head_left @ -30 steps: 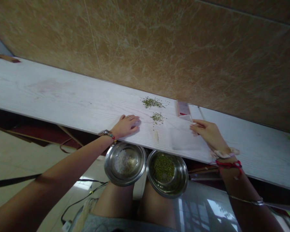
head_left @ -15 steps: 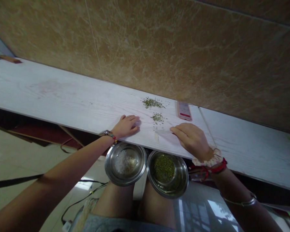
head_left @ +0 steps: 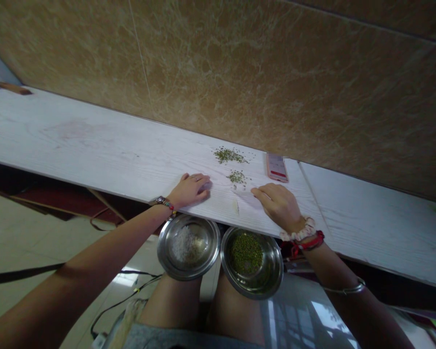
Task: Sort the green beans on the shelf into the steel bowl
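Observation:
My right hand (head_left: pixel 278 203) pinches a thin, clear strip (head_left: pixel 244 192) that looks like plastic; its exact kind is hard to make out. The strip's far end is at the near edge of a small heap of green beans (head_left: pixel 237 177) on the white shelf. Behind that lies a larger scatter of green beans (head_left: pixel 228 155). My left hand (head_left: pixel 191 188) rests flat on the shelf, fingers spread a little, holding nothing. Below the shelf edge, a metal bowl (head_left: pixel 278 271) with green beans stands on my right leg, and another metal bowl (head_left: pixel 163 252) with whitish grains on my left.
The white shelf (head_left: pixel 109 150) runs along a brown marbled wall (head_left: pixel 203 72). A phone (head_left: pixel 277 168) in a pink case lies at its back, right of the beans. A pale mark (head_left: pixel 236 207) shows near the front edge. Cables (head_left: pixel 111 310) trail over the floor at left.
My right hand has moved a little left and away from me, bringing the clear strip up to the near side of the smaller bean heap. My left hand has stayed put.

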Motion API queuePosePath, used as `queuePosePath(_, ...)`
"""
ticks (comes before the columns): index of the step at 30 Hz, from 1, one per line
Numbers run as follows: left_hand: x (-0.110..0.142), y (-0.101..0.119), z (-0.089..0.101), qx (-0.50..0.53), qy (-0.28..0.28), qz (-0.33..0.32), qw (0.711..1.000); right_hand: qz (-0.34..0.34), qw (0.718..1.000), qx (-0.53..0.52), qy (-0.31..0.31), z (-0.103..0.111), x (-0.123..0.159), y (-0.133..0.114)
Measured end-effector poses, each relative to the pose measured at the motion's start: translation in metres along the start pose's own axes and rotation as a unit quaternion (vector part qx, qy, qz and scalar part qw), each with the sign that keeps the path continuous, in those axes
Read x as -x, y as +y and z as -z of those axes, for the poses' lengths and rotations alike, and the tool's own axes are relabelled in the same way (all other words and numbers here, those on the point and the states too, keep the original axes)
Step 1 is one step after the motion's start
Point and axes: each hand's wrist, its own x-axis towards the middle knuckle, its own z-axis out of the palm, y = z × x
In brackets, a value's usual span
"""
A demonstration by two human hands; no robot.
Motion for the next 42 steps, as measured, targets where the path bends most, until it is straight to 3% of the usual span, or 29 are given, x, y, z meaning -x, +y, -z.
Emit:
queuePosePath(6,0.000,0.000,0.000,0.001,0.002,-0.004,1.000,-0.080,0.996,-0.012,0.029,-0.001,0.000,0.002)
queuePosePath(16,0.000,0.001,0.001,-0.009,-0.009,0.011,1.000,0.011,0.999,-0.037,0.031,0.009,0.008,-0.017)
queuePosePath(24,0.000,0.000,0.000,-0.013,-0.006,0.012,1.000,0.021,0.998,-0.057,0.031,0.024,0.012,-0.022)
queuePosePath(28,0.002,0.001,0.001,-0.020,-0.006,0.025,0.999,-0.049,0.997,-0.048,0.021,0.030,0.012,-0.013)
queuePosePath(34,0.004,0.008,0.005,-0.044,-0.020,0.077,0.996,-0.197,0.977,-0.032,-0.074,0.031,0.012,0.014)
queuePosePath(38,0.005,0.000,0.010,-0.056,-0.048,0.056,0.996,-0.264,0.951,-0.063,-0.148,0.030,0.008,0.030)
queuePosePath(42,0.012,-0.021,0.018,-0.053,-0.085,-0.005,0.995,-0.330,0.913,-0.075,-0.227,0.033,0.001,0.034)
